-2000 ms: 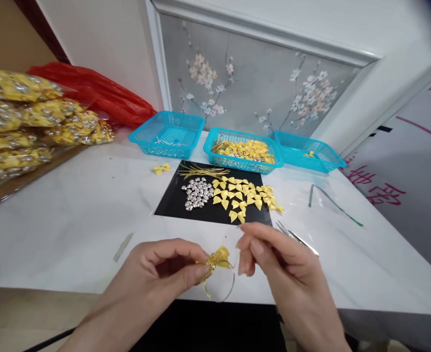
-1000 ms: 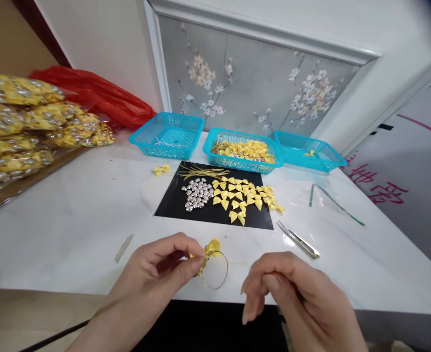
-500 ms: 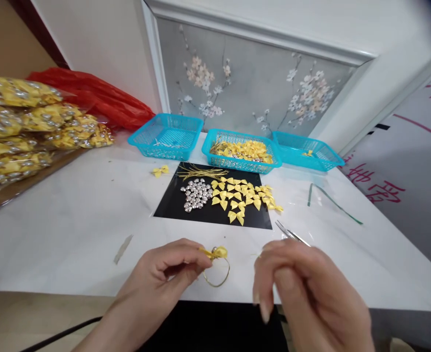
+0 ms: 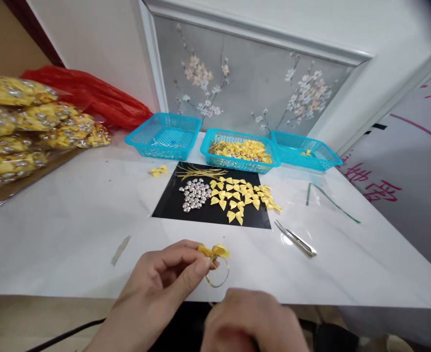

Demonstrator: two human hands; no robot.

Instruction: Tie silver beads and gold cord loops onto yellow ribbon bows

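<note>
White marble-veined tabletop (image 4: pixel 72 234) fills a maker's workspace, with clear bags (image 4: pixel 35 117) of yellow-and-silver pieces piled at about ten o'clock from its middle. At the dial's centre lies a black mat (image 4: pixel 174 205); beyond it stand a blue basket at eleven o'clock (image 4: pixel 156 150), a bow-filled basket at one (image 4: pixel 237 165) and a third basket at two (image 4: pixel 303 160). At five o'clock the right hand (image 4: pixel 252 318) is blurred at the table's near edge, fingers hidden; whether they are apart or gripping anything cannot be told. At seven, the left hand (image 4: pixel 174 274) has thumb and fingers pinched together on a yellow bow (image 4: pixel 220 251), held at six o'clock, just short of the mat, a gold loop (image 4: pixel 218 285) curving below it. A metal tweezer-like tool (image 4: pixel 296 238) lies untouched at four. On the mat sit gold cords (image 4: pixel 196 171), loose bows (image 4: pixel 232 215) and, smallest, silver beads (image 4: pixel 195 195). The step in hand appears to be fastening or shaping the loop on the bow; the next move seems to call for a steady left pinch while right fingertips reach the cord.
</note>
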